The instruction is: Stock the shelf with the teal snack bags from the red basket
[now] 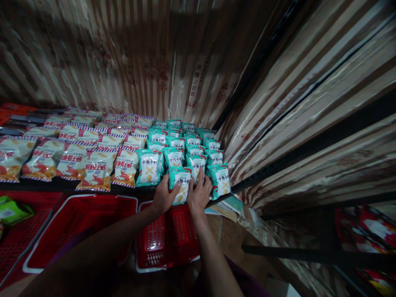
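Note:
A green-and-white snack bag (181,181) stands at the shelf's front edge, tilted slightly. My left hand (163,196) grips its left side, the thumb lying across the front. On the other side, my right hand (199,194) has its thumb at the bag's right edge. Its fingers bend over the front of a neighbouring green snack bag (197,161); part of their hold is hidden. More bags of this kind stand in rows behind, with one green bag (219,181) just right of my right hand.
Orange-and-white snack bags (97,169) fill the shelf to the left. Below the shelf edge (66,186) are a red basket (136,206) and a smaller red basket (168,266). Striped sheeting (139,53) hangs behind, and a dark post (247,78) rises at the right.

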Demonstrator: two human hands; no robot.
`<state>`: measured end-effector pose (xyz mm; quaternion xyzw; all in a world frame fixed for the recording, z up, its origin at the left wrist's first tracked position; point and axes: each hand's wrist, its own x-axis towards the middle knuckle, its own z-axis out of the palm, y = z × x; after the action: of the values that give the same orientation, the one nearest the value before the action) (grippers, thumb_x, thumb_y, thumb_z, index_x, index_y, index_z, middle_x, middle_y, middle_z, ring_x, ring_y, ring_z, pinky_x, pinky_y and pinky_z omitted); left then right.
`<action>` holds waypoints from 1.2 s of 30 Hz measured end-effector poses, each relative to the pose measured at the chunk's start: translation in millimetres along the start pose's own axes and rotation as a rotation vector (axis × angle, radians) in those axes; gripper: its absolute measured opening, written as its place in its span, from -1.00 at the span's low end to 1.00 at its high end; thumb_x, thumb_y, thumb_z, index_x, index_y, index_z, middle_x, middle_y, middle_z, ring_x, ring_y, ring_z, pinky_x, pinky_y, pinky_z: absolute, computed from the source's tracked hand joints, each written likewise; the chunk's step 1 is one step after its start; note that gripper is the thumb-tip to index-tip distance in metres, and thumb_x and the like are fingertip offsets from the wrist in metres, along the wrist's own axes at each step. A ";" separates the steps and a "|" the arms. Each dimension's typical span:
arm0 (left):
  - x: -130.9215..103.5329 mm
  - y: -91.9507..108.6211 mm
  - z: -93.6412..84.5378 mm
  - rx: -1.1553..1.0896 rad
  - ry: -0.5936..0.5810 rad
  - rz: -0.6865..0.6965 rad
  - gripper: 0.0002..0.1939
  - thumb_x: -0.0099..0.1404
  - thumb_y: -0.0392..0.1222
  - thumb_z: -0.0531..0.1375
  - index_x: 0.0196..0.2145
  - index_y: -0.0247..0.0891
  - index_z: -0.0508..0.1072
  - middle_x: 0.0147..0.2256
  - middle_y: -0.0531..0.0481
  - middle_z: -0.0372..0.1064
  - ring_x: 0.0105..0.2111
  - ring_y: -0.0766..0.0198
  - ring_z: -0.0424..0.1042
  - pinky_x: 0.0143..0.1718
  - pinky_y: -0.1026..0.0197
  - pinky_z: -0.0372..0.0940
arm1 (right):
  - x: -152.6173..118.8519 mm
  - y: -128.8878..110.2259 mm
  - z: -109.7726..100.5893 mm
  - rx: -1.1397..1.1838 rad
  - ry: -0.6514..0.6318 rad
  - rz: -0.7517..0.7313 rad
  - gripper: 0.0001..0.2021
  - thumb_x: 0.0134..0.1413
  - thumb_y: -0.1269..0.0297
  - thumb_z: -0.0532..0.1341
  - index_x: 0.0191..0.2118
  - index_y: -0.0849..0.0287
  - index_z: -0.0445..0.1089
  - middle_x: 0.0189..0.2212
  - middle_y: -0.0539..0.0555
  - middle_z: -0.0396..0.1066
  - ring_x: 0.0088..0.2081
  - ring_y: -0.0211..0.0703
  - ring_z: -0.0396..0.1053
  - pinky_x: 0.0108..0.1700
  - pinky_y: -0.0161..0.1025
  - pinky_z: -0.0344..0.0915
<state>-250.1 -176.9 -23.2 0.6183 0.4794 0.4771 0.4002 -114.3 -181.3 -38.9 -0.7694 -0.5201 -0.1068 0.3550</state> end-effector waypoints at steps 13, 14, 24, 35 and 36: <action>-0.5 -6.1 -2.5 0.058 -0.004 0.026 -0.69 0.27 0.00 0.08 -0.12 -0.24 0.29 -0.20 -0.09 0.42 -0.17 0.18 0.42 -0.07 0.10 0.29 | -20.1 7.1 -6.9 -0.074 0.039 -0.137 -0.50 0.23 0.15 0.00 0.25 0.18 0.11 0.25 0.32 0.02 0.23 0.12 0.01 0.13 0.09 0.13; -0.5 -6.1 -2.6 0.059 -0.004 0.028 -0.68 0.27 0.00 0.09 -0.11 -0.24 0.29 -0.19 -0.09 0.42 -0.17 0.18 0.42 -0.06 0.10 0.29 | -19.8 6.7 -7.6 -0.093 0.042 -0.158 -0.51 0.23 0.16 0.00 0.24 0.18 0.13 0.25 0.30 0.03 0.24 0.11 0.00 0.14 0.09 0.13; 0.8 -9.1 -1.5 0.021 -0.021 0.022 -0.66 0.27 -0.02 0.10 -0.08 -0.26 0.30 -0.14 -0.12 0.42 -0.12 0.15 0.41 -0.03 0.10 0.27 | -10.4 1.6 -11.7 -0.174 -0.013 -0.250 -0.54 0.22 0.23 0.01 0.23 0.11 0.16 0.24 0.15 0.12 0.12 0.09 0.14 0.02 0.01 0.22; -1.6 -1.3 -10.1 0.017 -0.028 0.032 -0.70 0.27 -0.03 0.09 -0.13 -0.25 0.30 -0.22 -0.10 0.42 -0.20 0.18 0.40 -0.09 0.11 0.27 | -12.2 3.9 -15.6 -0.091 0.038 -0.320 -0.53 0.23 0.25 0.02 0.24 0.14 0.12 0.27 0.20 0.05 0.29 0.11 -0.11 0.17 0.12 0.09; -2.2 -1.5 -11.1 0.023 -0.027 0.033 -0.71 0.27 -0.02 0.09 -0.13 -0.25 0.30 -0.22 -0.09 0.42 -0.20 0.19 0.39 -0.09 0.11 0.27 | -12.8 3.1 -17.6 -0.084 0.037 -0.317 -0.52 0.23 0.25 0.02 0.25 0.14 0.11 0.27 0.21 0.04 0.30 0.12 -0.12 0.17 0.13 0.08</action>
<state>-261.4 -178.3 -22.6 0.6372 0.4692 0.4697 0.3914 -113.6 -202.8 -34.3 -0.6899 -0.6234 -0.1974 0.3106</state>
